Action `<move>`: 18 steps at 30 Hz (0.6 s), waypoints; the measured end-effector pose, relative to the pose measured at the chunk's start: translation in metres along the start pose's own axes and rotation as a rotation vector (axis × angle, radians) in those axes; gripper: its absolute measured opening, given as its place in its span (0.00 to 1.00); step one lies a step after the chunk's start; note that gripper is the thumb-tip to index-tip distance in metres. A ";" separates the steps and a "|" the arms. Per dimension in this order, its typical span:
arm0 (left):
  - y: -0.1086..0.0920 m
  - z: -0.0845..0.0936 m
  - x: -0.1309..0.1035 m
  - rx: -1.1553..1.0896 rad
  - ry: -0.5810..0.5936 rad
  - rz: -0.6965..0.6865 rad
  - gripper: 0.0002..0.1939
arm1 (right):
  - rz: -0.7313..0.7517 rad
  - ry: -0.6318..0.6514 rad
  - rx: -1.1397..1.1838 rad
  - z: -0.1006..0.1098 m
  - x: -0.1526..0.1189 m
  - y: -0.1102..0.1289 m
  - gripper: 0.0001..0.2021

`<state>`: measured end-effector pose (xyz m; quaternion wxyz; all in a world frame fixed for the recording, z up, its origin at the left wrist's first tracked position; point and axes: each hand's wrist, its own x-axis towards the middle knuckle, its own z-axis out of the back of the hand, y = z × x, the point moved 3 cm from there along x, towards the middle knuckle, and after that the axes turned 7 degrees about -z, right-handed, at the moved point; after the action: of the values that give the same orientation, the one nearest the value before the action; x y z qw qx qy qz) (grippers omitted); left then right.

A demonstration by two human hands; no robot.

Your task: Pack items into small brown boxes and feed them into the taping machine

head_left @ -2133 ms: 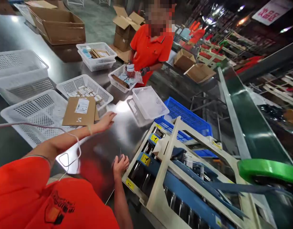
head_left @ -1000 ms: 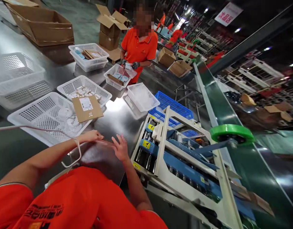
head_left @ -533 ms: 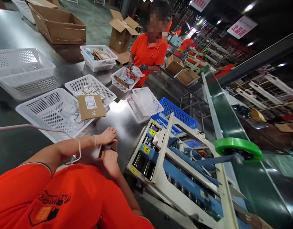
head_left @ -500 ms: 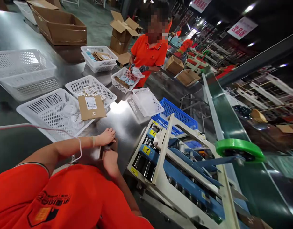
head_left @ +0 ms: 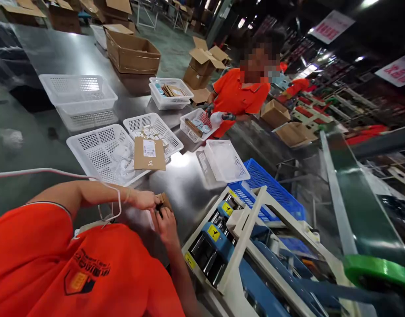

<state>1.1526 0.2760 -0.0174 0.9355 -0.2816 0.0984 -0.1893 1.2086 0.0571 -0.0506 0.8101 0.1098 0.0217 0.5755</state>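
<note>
A small brown cardboard box (head_left: 164,200) is at the near edge of the metal table, directly in front of my body. My left hand (head_left: 145,199) is at its left side, fingers closed on the box's edge. From the near side, my right hand (head_left: 167,225) curls its fingers over the box's opening, where something dark shows. What lies inside is mostly hidden by my fingers. Just beyond my hands, a flat cardboard piece with a white label (head_left: 149,153) rests across the rims of two white baskets.
A white basket (head_left: 86,152) holds plastic-wrapped round items; another (head_left: 176,143) holds small pieces. On the right stands a roller machine (head_left: 219,240) with a blue crate (head_left: 275,189) behind it. Across the table a gloved co-worker (head_left: 242,94) handles a white item. A white cable (head_left: 57,170) crosses my left arm.
The view has swung, so the surroundings sit further right. My left fingers have gone from spread over the box to closed at its edge; my right fist has loosened and reaches over the opening.
</note>
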 end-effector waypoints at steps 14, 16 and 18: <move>0.001 -0.037 0.018 -0.327 -0.372 0.799 0.43 | -0.685 0.043 0.032 -0.012 0.010 0.016 0.40; 0.005 -0.038 0.019 -0.428 -0.455 0.806 0.46 | -0.778 -0.005 0.224 -0.003 0.008 -0.004 0.35; 0.007 -0.042 0.016 -0.452 -0.513 0.812 0.48 | -0.894 -0.019 0.544 -0.001 0.007 -0.020 0.31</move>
<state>1.1569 0.2546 -0.0571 0.8435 -0.4527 0.0057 0.2890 1.2290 0.0580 -0.0545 0.9191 0.3014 0.2077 0.1460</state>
